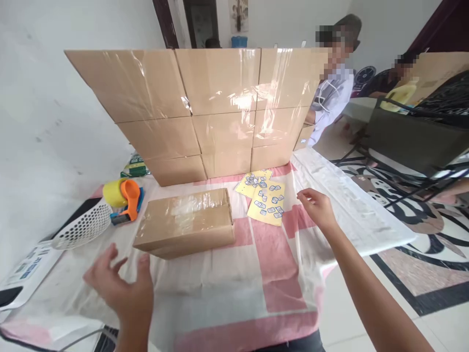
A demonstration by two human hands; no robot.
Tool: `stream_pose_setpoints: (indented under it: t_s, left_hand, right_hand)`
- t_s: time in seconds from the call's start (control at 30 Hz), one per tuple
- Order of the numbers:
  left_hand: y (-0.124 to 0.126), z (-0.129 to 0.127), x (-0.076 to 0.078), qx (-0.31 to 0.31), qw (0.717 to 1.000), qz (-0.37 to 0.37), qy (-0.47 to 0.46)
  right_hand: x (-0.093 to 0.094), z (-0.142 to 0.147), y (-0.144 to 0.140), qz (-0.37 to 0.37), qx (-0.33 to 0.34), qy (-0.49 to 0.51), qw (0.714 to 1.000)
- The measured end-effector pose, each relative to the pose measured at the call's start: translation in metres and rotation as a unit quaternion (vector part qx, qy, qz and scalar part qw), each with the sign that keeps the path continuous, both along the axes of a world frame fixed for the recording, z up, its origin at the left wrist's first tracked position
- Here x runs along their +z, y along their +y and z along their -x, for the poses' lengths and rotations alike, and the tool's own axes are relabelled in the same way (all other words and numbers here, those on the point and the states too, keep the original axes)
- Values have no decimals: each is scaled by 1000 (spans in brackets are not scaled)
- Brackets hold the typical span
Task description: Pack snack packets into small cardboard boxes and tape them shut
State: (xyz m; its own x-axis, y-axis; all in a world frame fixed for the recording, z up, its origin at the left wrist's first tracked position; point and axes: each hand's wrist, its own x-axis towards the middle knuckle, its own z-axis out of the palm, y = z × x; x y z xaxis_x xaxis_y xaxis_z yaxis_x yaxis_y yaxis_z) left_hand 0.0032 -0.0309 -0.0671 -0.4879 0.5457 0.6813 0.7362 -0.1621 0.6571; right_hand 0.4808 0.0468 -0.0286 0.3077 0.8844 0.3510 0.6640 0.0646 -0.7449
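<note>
A taped brown cardboard box (186, 220) lies closed on the table. My left hand (122, 281), slightly blurred, hovers by its near left corner with thumb and fingers spread and nothing in it. Right of the box, two yellow sheets (268, 217) overlap, with small blue-edged paper pieces (274, 200) scattered over them. Just right of these sheets is my right hand (315, 206), raised above the cloth; its fingers are loosely bent and I see nothing held.
A wall of taped cardboard boxes (223, 127) stands along the back. At left are a white perforated basket (86, 226), yellow tape (114, 194) and an orange tape dispenser (131, 198). A pink-and-white cloth (220, 288) covers the table. A person (331, 102) stands behind at right.
</note>
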Motion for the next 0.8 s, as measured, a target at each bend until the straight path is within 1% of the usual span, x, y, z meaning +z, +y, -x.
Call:
stream_pose_setpoints:
  t_s: [0.07,0.1,0.13,0.2,0.3,0.4,0.5,0.57,0.63,0.7,0.8]
  left_hand:
    - [21,4,7,-90,994,35,-59]
    - [30,2,9,-120,988,52,-76]
    - [37,-2,9,-134,985,67,-84]
    - [46,-12,7,-125,985,76,-86]
    - [52,-19,-3,-98,990,66,-80]
    - [55,-15,-16,-86,993,43,-61]
    - [54,-9,-23,-72,996,29,-41]
    - [52,-9,-23,-57,997,36,-38]
    - [51,-12,-22,-49,997,42,-39]
    - [52,-16,-21,-47,997,28,-55]
    - [54,-22,-20,-40,994,-13,-97]
  right_hand:
    - [-2,-13,6,3,7,-14,1000]
    - [0,-15,13,7,22,-25,999]
    - [2,-15,22,13,38,-41,998]
    - [6,-13,48,30,65,-72,995]
    - [7,-9,96,58,102,-103,988]
    - [-1,-2,143,88,145,-127,977]
    - [-13,6,171,110,170,-145,968]
    - [-18,8,179,112,183,-148,965]
    - [-18,8,180,106,197,-143,964]
    - [-14,5,176,99,210,-128,964]
    - [-1,5,159,94,232,-95,964]
